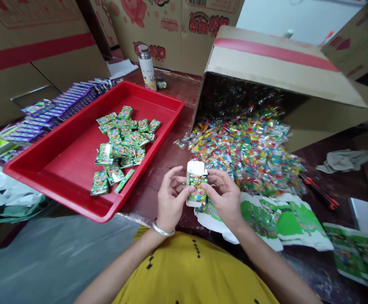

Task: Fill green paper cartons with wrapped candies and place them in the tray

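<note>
A small green printed candy box is held upright between my two hands, its white end flaps standing open at top and bottom. My left hand pinches its left side with thumb and fingers; a silver bangle circles that wrist. On the other side, my right hand grips the box with the thumb across its front. Beneath and right of my right hand lie flat green-and-white cartons. Just beyond, small clear packets of colourful candy spill from a cardboard box lying on its side.
At the left, a red tray holds a pile of filled-looking green boxes. Purple packs are lined up behind it. A thermos and a cup stand at the back. Red-handled cutters and a grey cloth lie right.
</note>
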